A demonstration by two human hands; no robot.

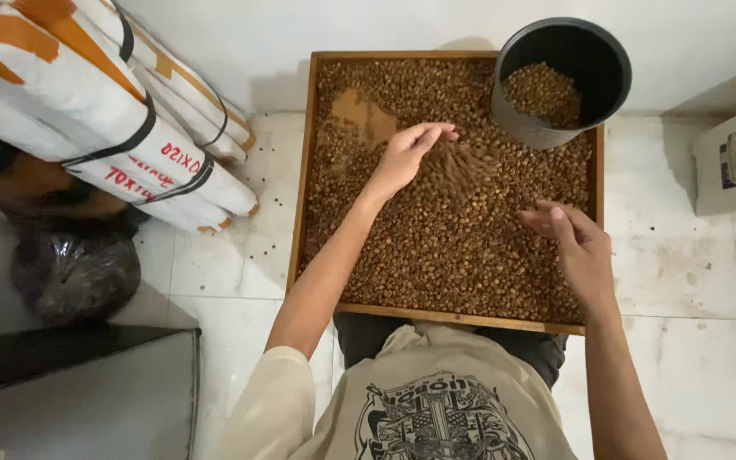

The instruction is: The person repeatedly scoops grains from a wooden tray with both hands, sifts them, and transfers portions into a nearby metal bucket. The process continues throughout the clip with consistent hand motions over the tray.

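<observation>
Over the wooden tray (311, 170) of brown beans (436, 247) on the floor, the left hand (406, 158), loosely cupped, lets beans fall while the open, empty right hand (577, 247) hovers; slow, thin spreading would serve sorting best.

White wall (317, 25); pale marble-tiled floor (683, 281); rolled white sacks (104, 111) and dark plastic bag (74, 273) at left.

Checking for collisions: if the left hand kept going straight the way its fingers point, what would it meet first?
Probably the black bucket. The left hand points right and slightly up over the beans; height is unclear, so it may pass above the rim.
</observation>
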